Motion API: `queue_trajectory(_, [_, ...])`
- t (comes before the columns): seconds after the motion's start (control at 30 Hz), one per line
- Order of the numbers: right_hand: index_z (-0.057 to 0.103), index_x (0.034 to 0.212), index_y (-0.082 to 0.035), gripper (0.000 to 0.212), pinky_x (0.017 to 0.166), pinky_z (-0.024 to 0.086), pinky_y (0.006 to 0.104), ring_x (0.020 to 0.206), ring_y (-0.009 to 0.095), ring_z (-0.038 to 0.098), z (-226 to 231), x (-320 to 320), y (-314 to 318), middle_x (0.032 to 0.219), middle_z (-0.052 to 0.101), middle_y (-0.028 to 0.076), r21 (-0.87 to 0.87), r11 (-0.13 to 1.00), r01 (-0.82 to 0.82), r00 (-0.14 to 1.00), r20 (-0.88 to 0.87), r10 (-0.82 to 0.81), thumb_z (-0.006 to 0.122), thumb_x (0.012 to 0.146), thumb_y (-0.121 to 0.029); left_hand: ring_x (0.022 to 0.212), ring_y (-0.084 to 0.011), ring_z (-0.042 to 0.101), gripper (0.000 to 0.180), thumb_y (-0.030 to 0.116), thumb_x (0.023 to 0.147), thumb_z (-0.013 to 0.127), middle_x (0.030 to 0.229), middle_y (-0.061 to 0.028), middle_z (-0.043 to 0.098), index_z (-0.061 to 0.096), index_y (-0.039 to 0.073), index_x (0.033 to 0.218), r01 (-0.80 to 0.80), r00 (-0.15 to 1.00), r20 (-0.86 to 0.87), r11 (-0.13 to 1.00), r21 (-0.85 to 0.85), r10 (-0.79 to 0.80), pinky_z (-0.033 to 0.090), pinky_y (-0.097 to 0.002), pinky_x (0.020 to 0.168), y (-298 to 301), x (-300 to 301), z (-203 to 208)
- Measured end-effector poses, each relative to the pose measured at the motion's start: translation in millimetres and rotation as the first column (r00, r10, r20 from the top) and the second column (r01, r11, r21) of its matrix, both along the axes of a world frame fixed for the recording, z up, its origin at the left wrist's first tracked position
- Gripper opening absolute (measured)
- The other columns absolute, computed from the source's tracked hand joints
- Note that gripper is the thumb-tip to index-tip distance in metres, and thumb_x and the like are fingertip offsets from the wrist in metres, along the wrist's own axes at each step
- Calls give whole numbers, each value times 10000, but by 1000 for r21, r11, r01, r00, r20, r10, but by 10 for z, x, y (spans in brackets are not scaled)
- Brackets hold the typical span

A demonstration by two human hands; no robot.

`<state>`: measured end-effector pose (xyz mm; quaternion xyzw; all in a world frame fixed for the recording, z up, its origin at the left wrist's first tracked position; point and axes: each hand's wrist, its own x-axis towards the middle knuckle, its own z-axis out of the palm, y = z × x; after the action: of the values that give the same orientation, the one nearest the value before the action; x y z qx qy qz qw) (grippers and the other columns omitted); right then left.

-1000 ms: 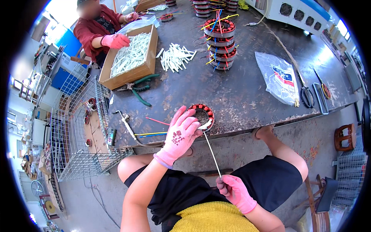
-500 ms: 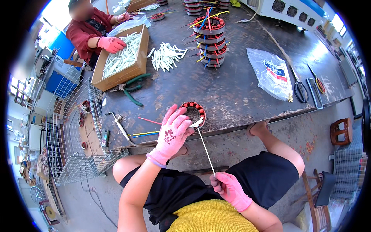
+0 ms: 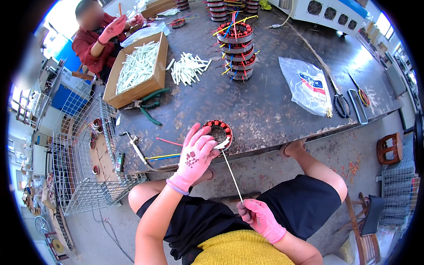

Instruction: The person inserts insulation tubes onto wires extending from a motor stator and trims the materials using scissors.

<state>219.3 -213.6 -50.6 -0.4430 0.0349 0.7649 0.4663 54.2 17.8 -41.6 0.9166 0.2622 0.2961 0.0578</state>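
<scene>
At the near table edge sits a motor stator (image 3: 228,128), a ring with red windings. Gloved in pink, my left hand (image 3: 193,159) closes over the ring's left side, its fingertips by a white sleeve (image 3: 224,143). Pink, yellow and blue lead wires (image 3: 165,156) stick out to the left from under that hand. A thin white cord (image 3: 232,177) runs straight from the ring's near edge down to my right hand (image 3: 263,218). That hand, also in a pink glove, pinches the cord's lower end above my lap.
Green-handled pliers (image 3: 151,106) lie by a cardboard box (image 3: 161,59) of white tubes; more tubes (image 3: 190,68) are heaped beside it. Stacked stators (image 3: 240,75), a plastic bag (image 3: 304,84) and scissors (image 3: 342,105) lie farther off. A pen-like corded tool (image 3: 138,149) and wire basket (image 3: 95,190) are left.
The co-worker's gloved hand has risen out of the box of tubes toward their chest. My hands keep nearly the same pose on the stator and cord; the view has shifted slightly.
</scene>
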Motion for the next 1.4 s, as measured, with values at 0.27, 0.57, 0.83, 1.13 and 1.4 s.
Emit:
queue_trajectory(0.27, [706, 1047, -39, 282, 547, 466, 161, 625, 48, 608, -40, 7, 78, 821, 673, -8, 54, 998, -18, 999, -50, 21, 680, 955, -304, 1214, -327, 559, 334, 129, 682, 762, 1038, -104, 614, 605, 51, 966, 3, 1000, -24, 1000, 27, -3, 377, -540, 1126, 8, -21, -12])
queue_trajectory(0.57, [700, 1046, -64, 305, 567, 429, 156, 655, 33, 575, -59, 5, 548, 820, 654, -33, 198, 980, -28, 1000, -7, 30, 672, 957, -355, 1222, -331, 558, 217, 91, 786, 681, 1044, -106, 622, 614, 48, 987, 19, 998, 58, 999, -51, -16, 346, -549, 1139, -6, -5, 19])
queue_trajectory(0.83, [637, 1153, -48, 329, 635, 450, 197, 752, 61, 593, -52, 41, 791, 946, 650, 0, 338, 933, -121, 989, 119, 85, 617, 993, -335, 1232, -350, 560, 316, 53, 796, 663, 1073, -106, 647, 637, 36, 1111, 34, 994, 111, 990, -137, -19, 315, -552, 1150, -18, -25, 4])
queue_trajectory(1.13, [557, 1323, -4, 321, 853, 508, 262, 1034, 121, 635, -67, 47, 951, 1214, 654, 83, 659, 727, -190, 894, 422, -149, 525, 1027, -126, 1265, -346, 537, 307, 82, 839, 652, 1104, -105, 653, 648, 44, 1143, 53, 991, 128, 975, -216, -26, 286, -544, 1167, -11, -31, 16])
queue_trajectory(1.4, [650, 1116, 0, 166, 753, 472, 215, 855, 55, 595, 13, 14, 1299, 948, 672, 3, 604, 766, -221, 808, 553, -203, 601, 993, -100, 1315, -313, 516, 336, 97, 845, 679, 1139, -81, 690, 697, 105, 1180, 47, 986, 169, 944, -326, 9, 276, -522, 1179, -27, -57, 23])
